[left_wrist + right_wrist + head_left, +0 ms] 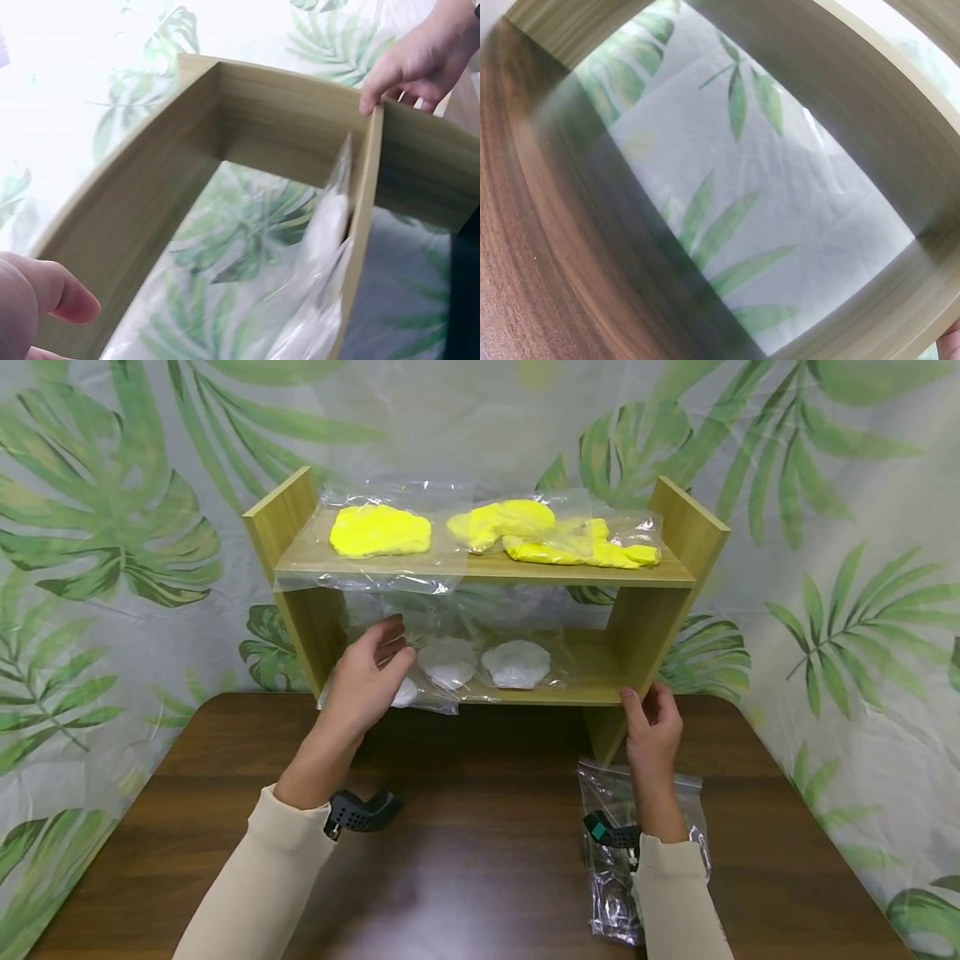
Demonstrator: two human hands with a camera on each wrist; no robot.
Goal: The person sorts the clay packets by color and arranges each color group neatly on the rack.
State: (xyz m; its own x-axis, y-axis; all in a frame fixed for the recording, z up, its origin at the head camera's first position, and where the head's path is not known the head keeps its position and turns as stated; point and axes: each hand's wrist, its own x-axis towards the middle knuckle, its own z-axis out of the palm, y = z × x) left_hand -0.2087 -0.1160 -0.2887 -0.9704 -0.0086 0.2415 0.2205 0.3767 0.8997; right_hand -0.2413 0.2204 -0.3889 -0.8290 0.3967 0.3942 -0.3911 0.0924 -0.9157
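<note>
A two-tier wooden shelf stands on the table. My left hand is in front of the left end of its lower tier, thumb and fingers apart, nothing between them. Close by that hand, several clear plastic bags with white, flattened lumps lie along the lower tier; the leftmost is partly hidden behind the hand. My right hand grips the shelf's right side panel, thumb at the front edge where the lower board meets it and fingers curled at the outer side. In the left wrist view that right hand holds the same corner.
Clear bags with bright yellow lumps lie on the top tier, the left one hanging over the front edge. A clear zip bag lies on the dark wooden table under my right forearm. Leaf-patterned cloth hangs behind.
</note>
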